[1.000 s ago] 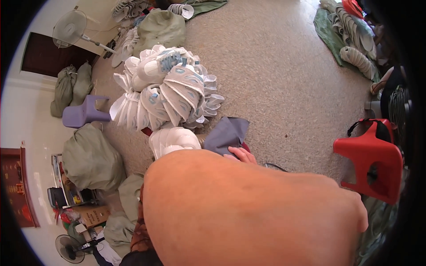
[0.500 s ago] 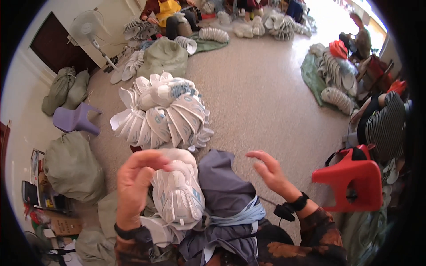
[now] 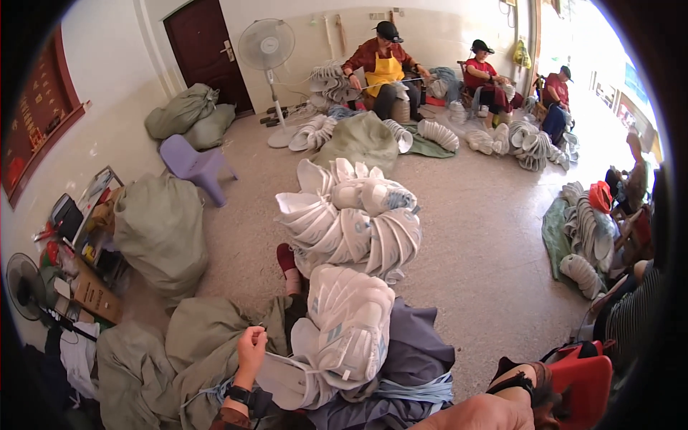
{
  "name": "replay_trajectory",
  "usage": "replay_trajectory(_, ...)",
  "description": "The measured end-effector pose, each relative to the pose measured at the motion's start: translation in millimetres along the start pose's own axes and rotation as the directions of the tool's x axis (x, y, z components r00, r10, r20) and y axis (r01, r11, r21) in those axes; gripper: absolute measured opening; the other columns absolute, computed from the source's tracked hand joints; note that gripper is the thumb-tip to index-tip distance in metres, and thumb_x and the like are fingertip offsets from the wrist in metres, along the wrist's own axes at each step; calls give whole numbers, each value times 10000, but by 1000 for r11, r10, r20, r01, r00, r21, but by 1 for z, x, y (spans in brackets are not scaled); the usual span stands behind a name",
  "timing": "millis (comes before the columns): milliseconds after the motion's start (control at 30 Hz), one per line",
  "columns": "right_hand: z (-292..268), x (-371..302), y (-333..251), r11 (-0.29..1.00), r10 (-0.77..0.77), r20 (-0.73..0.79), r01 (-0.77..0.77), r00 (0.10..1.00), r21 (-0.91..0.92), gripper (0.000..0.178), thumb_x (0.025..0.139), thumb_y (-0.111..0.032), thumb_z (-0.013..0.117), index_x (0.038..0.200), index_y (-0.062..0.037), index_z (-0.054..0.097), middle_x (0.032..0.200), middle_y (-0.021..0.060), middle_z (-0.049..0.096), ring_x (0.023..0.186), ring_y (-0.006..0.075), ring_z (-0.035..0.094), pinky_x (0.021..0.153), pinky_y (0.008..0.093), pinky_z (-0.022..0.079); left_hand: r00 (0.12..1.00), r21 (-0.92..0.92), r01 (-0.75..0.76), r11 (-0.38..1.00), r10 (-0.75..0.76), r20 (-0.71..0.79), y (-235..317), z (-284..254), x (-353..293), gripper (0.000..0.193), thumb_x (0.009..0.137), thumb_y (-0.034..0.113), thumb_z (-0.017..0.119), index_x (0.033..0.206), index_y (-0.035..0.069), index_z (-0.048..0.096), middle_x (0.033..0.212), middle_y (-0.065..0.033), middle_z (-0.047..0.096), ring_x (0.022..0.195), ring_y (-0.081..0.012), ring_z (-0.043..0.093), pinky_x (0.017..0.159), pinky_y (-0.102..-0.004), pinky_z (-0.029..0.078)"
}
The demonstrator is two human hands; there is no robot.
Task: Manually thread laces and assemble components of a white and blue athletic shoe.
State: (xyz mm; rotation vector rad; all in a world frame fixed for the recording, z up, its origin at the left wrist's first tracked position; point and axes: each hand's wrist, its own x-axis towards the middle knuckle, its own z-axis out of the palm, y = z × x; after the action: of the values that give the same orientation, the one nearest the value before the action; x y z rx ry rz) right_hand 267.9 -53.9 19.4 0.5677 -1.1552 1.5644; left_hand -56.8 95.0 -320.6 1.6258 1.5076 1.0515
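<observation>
A nested stack of white shoe uppers with grey-blue trim (image 3: 351, 322) rests on my lap. More pale shoe pieces (image 3: 297, 376) lie against its lower left side. Just left of these, my left hand (image 3: 251, 352) is raised, thumb and fingers pinched together; whatever is between them is too small to name. My right hand (image 3: 479, 414) is close to the camera at the lower edge, its fingers out of sight. Light blue laces (image 3: 416, 390) lie across dark grey cloth (image 3: 423, 344) on my lap, right of the stack.
A larger coil of white uppers (image 3: 351, 222) stands on the floor ahead. Green sacks (image 3: 161, 233) and a purple chair (image 3: 192, 165) are at the left, a red chair (image 3: 584, 383) at the right. Several people sit among shoe stacks farther back, near a standing fan (image 3: 266, 46).
The view has tilted up and turned left. My left hand has gone from above the stack to its left side, fingers now pinched. My right hand has come in near the lower edge.
</observation>
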Motion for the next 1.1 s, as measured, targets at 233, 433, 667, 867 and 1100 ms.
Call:
replay_trajectory(233,17,23,16,993,24,-217,2,976,119,451,975,-247,676,1143,171,646,1159,313,588,985,329,653,872,413,524,928,118,-88,989,125,-352,-7,-5,-5,199,920,63,630,1103,-15,624,1049,-139,646,935,-237,631,845,-355,510)
replay_trajectory(433,19,35,32,985,39,-286,11,957,170,405,968,-214,686,1111,163,652,1109,318,594,927,318,655,818,410,534,934,60,-21,998,41,-356,-39,-30,-6,223,909,25,622,1128,-12,603,1076,-133,632,975,-228,619,868,-349,504)
replay_trajectory(667,26,39,36,981,10,-359,61,933,183,317,986,-184,654,1024,131,650,1017,282,613,814,238,626,728,357,517,967,94,47,994,-22,-253,-17,-29,-12,229,902,32,627,1127,-10,608,1056,-135,643,889,-204,636,813,-337,519)
replay_trajectory(867,22,48,29,986,164,-493,-144,854,78,213,1026,-147,587,905,28,599,891,144,618,686,124,539,642,274,471,964,185,-4,983,52,-259,-34,-30,-22,265,890,39,647,1145,-21,607,1054,-143,643,856,-215,645,809,-340,530)
replay_trajectory(1100,7,45,33,950,172,-305,-239,937,-199,235,993,-156,590,817,-8,541,750,37,549,614,89,481,572,248,426,984,210,-7,978,45,-175,-19,-28,-19,289,885,30,643,1166,-22,597,1101,-150,629,892,-238,656,816,-363,533)
